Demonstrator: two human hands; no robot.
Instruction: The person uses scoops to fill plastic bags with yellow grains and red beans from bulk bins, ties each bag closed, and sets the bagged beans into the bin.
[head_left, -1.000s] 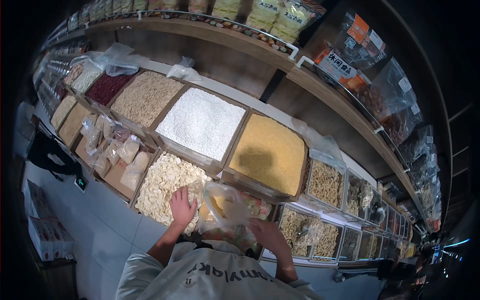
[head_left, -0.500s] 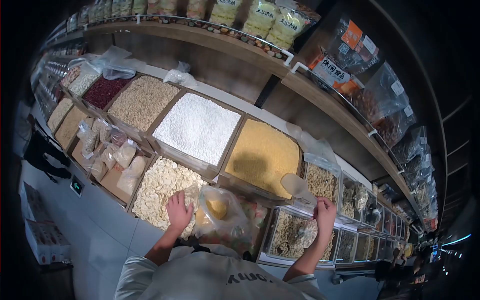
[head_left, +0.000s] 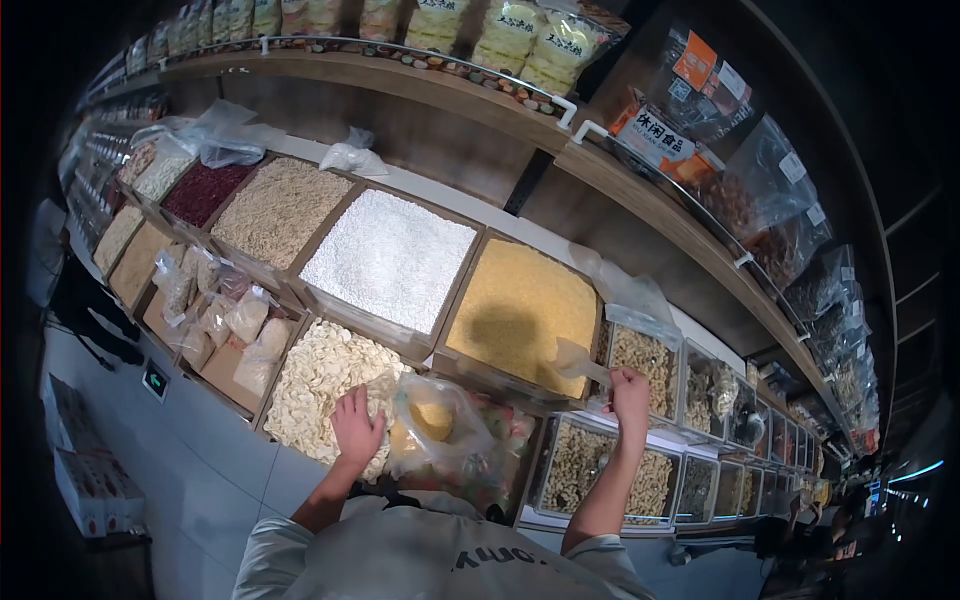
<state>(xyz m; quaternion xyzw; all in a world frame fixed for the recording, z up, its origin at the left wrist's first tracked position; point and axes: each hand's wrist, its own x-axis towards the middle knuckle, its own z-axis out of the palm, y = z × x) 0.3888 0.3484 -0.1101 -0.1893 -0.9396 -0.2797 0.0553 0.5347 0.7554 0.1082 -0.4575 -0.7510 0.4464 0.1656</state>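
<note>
My right hand (head_left: 629,392) is closed round the handle of a translucent scoop (head_left: 574,358). The scoop's blade is at the near right corner of a bin of fine yellow grain (head_left: 530,290); whether it carries grain is hard to make out. With fingers spread, my left hand (head_left: 357,428) lies over pale, flat flakes (head_left: 312,385), beside a clear plastic bag (head_left: 470,425). Its thumb side is against or close to the bag's edge; contact is unclear. Inside the wide-mouthed bag sits some yellow grain (head_left: 432,420).
Bins of white grain (head_left: 390,255), tan grain (head_left: 275,210) and dark red beans (head_left: 205,190) run leftward. Filled bags (head_left: 245,315) lie in a lower compartment. Clear bins (head_left: 590,470) hold lumpy dried goods at right. A wooden shelf (head_left: 400,72) with packets overhangs the back.
My right hand has moved up and to the left, its wrist turned. The scoop's blade has shifted slightly and now looks more edge-on. My left hand stays in place.
</note>
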